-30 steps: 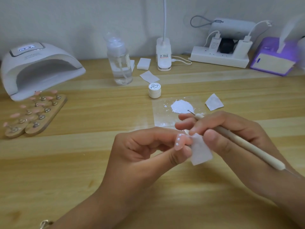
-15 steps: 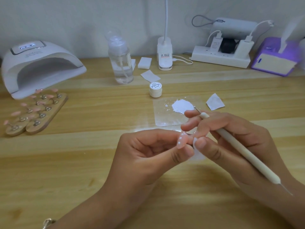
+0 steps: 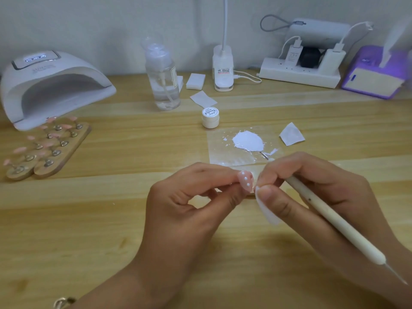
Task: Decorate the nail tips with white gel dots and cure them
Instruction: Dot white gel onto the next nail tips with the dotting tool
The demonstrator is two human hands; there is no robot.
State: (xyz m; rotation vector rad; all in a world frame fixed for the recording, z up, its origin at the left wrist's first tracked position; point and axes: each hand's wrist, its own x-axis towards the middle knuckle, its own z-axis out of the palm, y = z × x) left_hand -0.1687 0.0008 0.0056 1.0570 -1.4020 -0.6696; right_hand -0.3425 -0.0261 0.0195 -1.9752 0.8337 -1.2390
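Centre frame: left hand (image 3: 189, 204) fingers (image 3: 214, 175) pinch a dotted nail tip (image 3: 245, 181); right hand (image 3: 323, 192) fingers grip a pen (image 3: 334, 224) and wipe (image 3: 266, 211).

— What is on the arms?
— Very little. Your left hand (image 3: 185, 201) and right hand (image 3: 312, 186) are bare, and your forearms are bare down to the bottom edge.
— Anything at the wrists?
— A bracelet (image 3: 63, 302) sits at your left wrist. It looks like metal with a dull gold shine, and only part of it shows.
— And the nails?
— Your right thumbnail (image 3: 264, 193) is short and plain.
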